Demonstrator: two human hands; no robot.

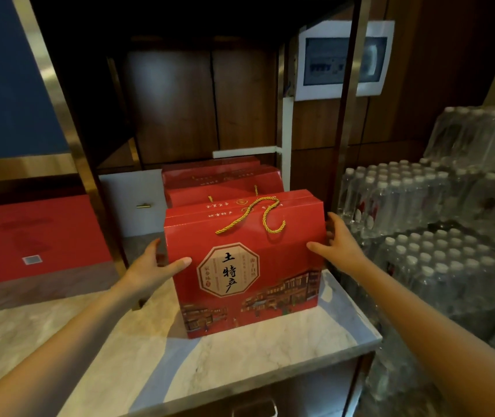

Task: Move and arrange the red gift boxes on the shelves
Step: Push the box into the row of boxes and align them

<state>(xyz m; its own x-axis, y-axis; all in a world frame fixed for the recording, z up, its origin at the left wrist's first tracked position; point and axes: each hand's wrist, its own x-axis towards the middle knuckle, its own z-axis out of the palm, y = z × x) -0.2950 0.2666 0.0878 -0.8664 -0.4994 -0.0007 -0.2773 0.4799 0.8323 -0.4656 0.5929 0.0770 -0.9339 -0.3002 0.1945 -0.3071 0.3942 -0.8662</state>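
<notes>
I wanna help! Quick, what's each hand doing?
Left hand: gripping the front red cardboard gift box by its left side.
Right hand: gripping its right side.

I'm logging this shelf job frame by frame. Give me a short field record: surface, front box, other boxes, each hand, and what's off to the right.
surface: marble counter
front box: red gift box, upright, gold rope handle on top
other boxes: red boxes lined up right behind it
left hand: on the box's left side, thumb on its front
right hand: on its upper right edge
right: shrink-wrapped bottle packs, stacked
</notes>
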